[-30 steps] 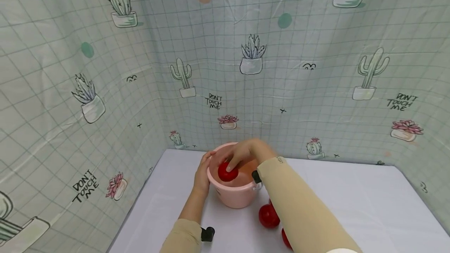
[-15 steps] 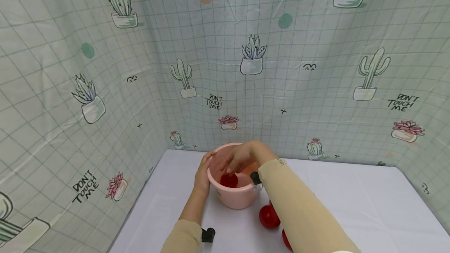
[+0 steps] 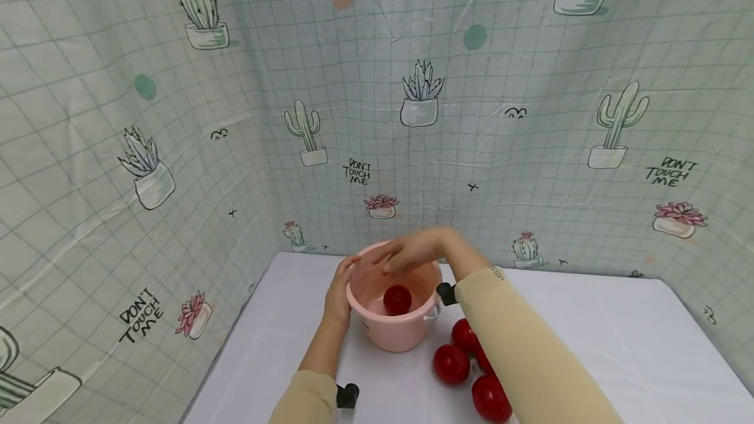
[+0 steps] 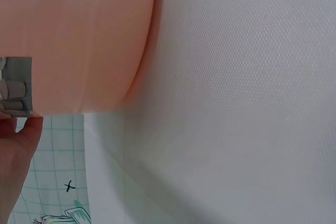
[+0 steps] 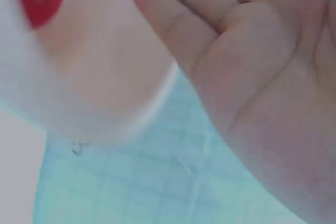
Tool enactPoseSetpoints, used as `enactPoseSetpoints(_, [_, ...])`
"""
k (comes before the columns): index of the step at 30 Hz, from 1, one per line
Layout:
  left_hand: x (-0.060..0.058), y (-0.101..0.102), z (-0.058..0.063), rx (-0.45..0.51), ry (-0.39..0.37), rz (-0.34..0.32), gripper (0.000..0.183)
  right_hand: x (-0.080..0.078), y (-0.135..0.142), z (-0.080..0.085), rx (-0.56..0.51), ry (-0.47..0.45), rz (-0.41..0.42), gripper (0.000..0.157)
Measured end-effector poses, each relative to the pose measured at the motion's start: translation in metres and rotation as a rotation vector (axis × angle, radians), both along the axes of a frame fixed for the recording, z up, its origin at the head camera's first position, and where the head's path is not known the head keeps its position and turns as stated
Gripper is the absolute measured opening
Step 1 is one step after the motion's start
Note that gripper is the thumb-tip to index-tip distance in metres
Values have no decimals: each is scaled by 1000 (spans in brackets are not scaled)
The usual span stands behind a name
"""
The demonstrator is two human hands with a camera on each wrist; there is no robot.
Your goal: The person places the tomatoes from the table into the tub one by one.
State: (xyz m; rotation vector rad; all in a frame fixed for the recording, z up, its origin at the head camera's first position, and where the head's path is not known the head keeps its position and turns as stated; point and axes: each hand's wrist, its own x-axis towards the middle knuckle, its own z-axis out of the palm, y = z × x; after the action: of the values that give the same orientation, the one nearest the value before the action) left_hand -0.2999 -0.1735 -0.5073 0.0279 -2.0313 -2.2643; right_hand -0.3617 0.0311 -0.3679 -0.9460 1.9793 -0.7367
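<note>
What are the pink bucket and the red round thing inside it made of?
Pink bucket: probably plastic; its smooth, evenly coloured wall has a soft sheen. Red round thing: glossy, with a pale highlight; maybe plastic or waxy fruit skin, I can't tell.

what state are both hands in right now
Left hand: holding the pink bucket at its rim.
Right hand: open, holding nothing, above the red ball in the bucket.
</note>
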Motion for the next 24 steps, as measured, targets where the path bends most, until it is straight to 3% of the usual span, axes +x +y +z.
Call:
enactPoseSetpoints(5, [0, -1, 1, 5, 6, 3, 42, 5, 32, 4, -49, 95, -102, 51])
enactPoseSetpoints(11, [1, -2, 2, 6, 3, 3, 42, 24, 63, -6, -135, 170, -143, 49])
enactPoseSetpoints(20, [2, 2, -1, 23, -9, 2, 41, 64, 108, -39, -289, 265, -318, 47])
enactPoseSetpoints(24, [4, 4, 1, 19, -14, 3, 41, 82, 132, -62, -359, 313, -475, 49])
